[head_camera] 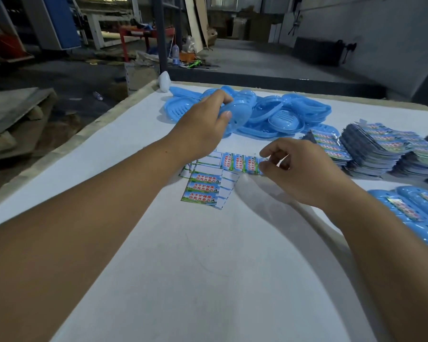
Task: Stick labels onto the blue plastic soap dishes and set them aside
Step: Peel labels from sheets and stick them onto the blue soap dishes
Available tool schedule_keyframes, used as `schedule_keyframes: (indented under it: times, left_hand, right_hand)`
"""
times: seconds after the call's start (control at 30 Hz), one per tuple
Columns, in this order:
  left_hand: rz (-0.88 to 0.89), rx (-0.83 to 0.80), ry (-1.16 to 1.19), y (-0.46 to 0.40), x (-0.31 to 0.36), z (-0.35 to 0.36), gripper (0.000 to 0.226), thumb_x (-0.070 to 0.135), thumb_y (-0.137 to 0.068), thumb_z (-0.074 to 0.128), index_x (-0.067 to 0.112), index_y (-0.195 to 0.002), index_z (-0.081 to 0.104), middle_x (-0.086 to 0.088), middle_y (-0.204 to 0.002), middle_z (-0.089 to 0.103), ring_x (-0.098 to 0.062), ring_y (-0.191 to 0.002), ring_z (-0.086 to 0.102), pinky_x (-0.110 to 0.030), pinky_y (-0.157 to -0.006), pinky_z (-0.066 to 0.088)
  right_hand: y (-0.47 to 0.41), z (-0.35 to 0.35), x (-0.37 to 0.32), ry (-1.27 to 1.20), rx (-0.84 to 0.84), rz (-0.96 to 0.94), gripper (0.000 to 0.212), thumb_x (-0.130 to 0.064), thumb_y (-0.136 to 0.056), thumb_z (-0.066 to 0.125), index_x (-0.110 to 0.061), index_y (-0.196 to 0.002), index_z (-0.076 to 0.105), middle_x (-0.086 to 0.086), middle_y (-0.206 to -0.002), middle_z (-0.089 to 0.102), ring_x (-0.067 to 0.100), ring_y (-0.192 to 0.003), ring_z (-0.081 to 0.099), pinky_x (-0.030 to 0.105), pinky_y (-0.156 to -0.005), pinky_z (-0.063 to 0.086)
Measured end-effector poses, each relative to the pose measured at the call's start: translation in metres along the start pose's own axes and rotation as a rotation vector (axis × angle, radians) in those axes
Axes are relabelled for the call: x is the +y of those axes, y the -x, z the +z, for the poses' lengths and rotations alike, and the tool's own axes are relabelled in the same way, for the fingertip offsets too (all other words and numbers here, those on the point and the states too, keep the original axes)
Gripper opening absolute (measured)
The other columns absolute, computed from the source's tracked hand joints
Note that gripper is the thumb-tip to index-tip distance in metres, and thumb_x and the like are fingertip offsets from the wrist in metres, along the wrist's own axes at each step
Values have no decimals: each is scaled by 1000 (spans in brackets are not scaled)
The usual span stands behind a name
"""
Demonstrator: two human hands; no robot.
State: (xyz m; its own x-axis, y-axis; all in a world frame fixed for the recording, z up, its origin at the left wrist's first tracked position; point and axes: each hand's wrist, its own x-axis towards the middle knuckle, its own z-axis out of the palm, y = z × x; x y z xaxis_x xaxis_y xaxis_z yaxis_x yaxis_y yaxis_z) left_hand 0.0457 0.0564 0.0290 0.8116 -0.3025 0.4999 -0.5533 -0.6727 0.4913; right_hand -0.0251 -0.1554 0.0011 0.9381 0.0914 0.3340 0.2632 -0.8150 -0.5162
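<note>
The left hand (203,124) reaches out to the pile of soap dishes (269,112) at 12 o'clock on the white table (183,267). Its fingers are curled over the top of one blue dish (235,117), and the thumb presses on the near side of it. So this dish sits right between the thumb and the fingers, at the front of the pile.

The right hand (297,169) is at 1 o'clock, just past the middle of the table. Its thumb and first finger are bent close together and pinch the right end of a strip of labels (242,162). The other fingers are loosely curled. The strip lies flat on the table and runs from the fingertips toward 9 o'clock. About four colored labels show on it.

Just under the strip, toward 7 o'clock, lies a sheet of labels (204,190) with three labels left on it. More sheets stick out from under it, but how many is hard to tell.

At 2 o'clock there are big stacks of label sheets (381,146), about three stacks, too many sheets to count.

At 3 o'clock, two finished dishes (410,213) lie side by side, each with a label on top.

The pile holds many dishes, too mixed up to count.
</note>
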Motion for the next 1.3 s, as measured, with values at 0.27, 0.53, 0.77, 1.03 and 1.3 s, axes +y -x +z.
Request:
schedule_keyframes:
  times: [0.27,0.53,0.77,1.03,1.3]
  left_hand:
    - [-144,-65,274,20,35,15,31,24,-105,48,19,-130,66,4,-117,69,-12,-104,63,-24,-85,50]
    - [-252,-53,453,29,29,24,21,20,-100,55,27,-119,62,10,-81,59,5,-51,51,-12,-47,40]
    - [-167,-132,345,41,30,21,25,40,-96,64,34,-120,62,14,-113,62,-2,-100,62,-25,-88,50]
    - [-77,-417,167,50,21,9,70,48,-69,78,46,-133,52,27,-124,54,14,-102,57,-14,-84,47]
    - [-70,-531,115,53,23,8,67,52,-59,81,55,-119,52,30,-110,59,14,-96,57,-18,-77,49]
  right_hand:
    - [0,0,1,-102,66,-93,90,-25,-78,86,-47,-149,36,-18,-133,41,-7,-100,56,14,-80,45]
    - [5,0,-2,-124,-19,-201,76,-17,-72,88,-39,-138,58,-32,-124,50,-14,-93,55,7,-78,39]
    - [10,-10,-2,-48,-41,-128,71,-55,-63,81,-44,-130,61,-26,-115,63,-11,-88,57,2,-69,39]
    - [13,-22,5,6,-114,27,78,-75,-52,72,-39,-120,65,-25,-103,66,-11,-84,57,13,-69,42]
    - [18,-27,5,-7,-306,107,68,-77,-41,78,-45,-99,64,-27,-98,66,5,-76,68,37,-73,61]
